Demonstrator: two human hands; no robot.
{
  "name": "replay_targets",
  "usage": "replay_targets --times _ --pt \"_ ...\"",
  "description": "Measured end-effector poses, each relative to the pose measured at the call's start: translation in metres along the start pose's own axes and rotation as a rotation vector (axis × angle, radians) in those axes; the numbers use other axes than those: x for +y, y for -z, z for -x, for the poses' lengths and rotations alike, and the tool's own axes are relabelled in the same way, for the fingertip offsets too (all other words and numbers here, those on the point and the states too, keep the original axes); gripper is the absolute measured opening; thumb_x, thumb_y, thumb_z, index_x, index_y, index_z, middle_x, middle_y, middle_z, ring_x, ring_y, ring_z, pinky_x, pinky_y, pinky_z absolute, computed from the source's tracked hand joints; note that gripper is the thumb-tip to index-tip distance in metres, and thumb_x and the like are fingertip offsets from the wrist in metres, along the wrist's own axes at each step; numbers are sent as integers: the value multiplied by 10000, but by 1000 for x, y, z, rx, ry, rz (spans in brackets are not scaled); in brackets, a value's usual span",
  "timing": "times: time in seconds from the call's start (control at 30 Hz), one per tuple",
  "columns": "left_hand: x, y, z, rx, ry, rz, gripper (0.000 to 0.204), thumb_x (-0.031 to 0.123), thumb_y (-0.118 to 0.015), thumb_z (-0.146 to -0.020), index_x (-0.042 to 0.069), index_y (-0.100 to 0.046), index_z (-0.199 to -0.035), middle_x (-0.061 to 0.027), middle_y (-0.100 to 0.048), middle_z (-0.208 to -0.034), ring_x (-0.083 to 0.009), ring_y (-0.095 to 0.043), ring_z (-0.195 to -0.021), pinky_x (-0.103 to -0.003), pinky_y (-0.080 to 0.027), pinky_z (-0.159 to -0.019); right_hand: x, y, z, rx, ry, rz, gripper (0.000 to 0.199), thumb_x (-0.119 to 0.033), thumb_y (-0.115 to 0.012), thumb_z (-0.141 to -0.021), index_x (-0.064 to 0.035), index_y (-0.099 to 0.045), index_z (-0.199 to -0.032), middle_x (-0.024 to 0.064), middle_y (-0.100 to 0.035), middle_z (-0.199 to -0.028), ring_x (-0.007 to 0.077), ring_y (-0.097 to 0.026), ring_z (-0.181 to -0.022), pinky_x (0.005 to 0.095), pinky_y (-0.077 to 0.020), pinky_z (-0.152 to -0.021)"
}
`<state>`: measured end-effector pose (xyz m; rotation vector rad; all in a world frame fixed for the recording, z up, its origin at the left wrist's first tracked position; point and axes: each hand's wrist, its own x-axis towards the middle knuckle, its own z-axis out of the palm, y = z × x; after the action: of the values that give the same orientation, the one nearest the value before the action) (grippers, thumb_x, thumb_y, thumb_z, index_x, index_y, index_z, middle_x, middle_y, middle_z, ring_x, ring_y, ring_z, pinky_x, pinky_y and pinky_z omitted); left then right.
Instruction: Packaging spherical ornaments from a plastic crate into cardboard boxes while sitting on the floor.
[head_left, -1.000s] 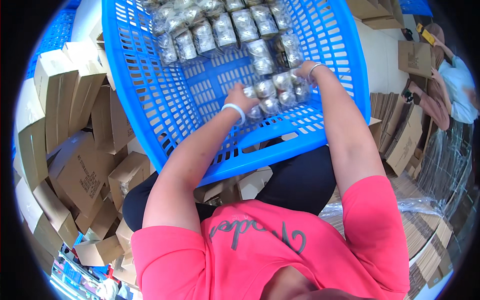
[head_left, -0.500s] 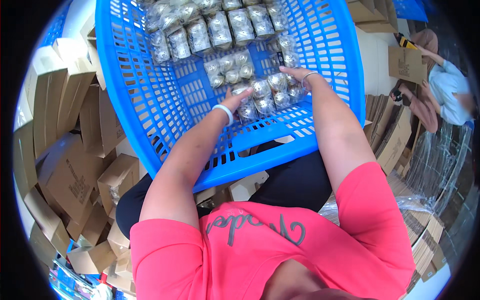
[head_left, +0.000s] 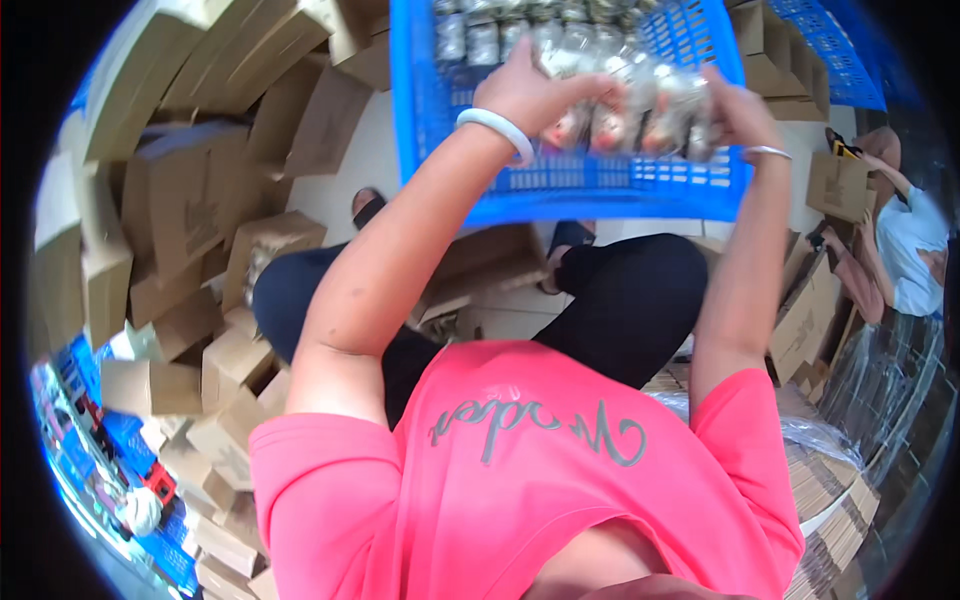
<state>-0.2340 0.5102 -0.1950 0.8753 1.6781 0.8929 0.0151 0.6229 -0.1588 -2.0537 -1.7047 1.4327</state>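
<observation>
Between my two hands is a row of clear-wrapped packs of shiny round ornaments [head_left: 645,105], blurred by motion, with reddish patches on their near side. My left hand [head_left: 540,92] clasps the row's left end, thumb laid along the top. At the other end my right hand [head_left: 742,112] presses in from the right; its fingertips are partly hidden behind the packs. The row is held above the near part of a blue plastic basket [head_left: 600,207] with slotted walls. More wrapped packs [head_left: 482,42] stand in lines at the basket's far side.
An open cardboard box [head_left: 485,268] sits on the floor between my legs, just short of the basket. Brown cartons [head_left: 190,205] crowd the left side. Flattened cardboard [head_left: 825,510] is stacked at the right. Farther right, another person [head_left: 912,245] handles a carton [head_left: 838,187].
My hands have lifted the row of packs up from the basket's near part. In the picture the basket now lies farther up and right, and the box between my legs shows.
</observation>
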Motion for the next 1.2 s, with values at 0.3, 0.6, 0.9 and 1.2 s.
replay_targets --times 0.3,0.6,0.9,1.2 --pt "-18 97 248 272 -529 204 969 107 -791 -608 -19 -166 -1339 -151 -448 -1183 -201 -505 -1022 -298 -453 -820 -19 -83 210 -4 865 -338 489 -275 -588 -827 32 -462 -1186 73 -611 -864 116 -588 -695 226 -462 -634" --pt "-172 64 323 252 -192 523 907 -1 -698 -688 84 -105 -1368 -151 -354 -1262 -214 -454 -1079 -299 -426 -873 30 -152 263 -316 698 -194 634 -160 -706 -708 -20 -422 -1258 74 -523 -1172 144 -527 -1003 282 -440 -838" --pt "-211 67 314 173 -124 558 931 37 -725 -669 43 -103 -1361 -179 -393 -1233 -225 -482 -1058 -298 -451 -845 91 -183 251 -428 517 -315 670 -143 -701 -711 -17 -377 -1284 86 -544 -1119 142 -533 -983 280 -433 -835" --pt "-247 52 252 207 -28 164 1024 253 -797 -590 4 -152 -1345 -185 -427 -1225 -235 -472 -1080 -299 -398 -886 146 -227 190 -400 275 -530 645 -114 -671 -747 23 -338 -1283 109 -554 -1097 153 -535 -991 278 -429 -846"
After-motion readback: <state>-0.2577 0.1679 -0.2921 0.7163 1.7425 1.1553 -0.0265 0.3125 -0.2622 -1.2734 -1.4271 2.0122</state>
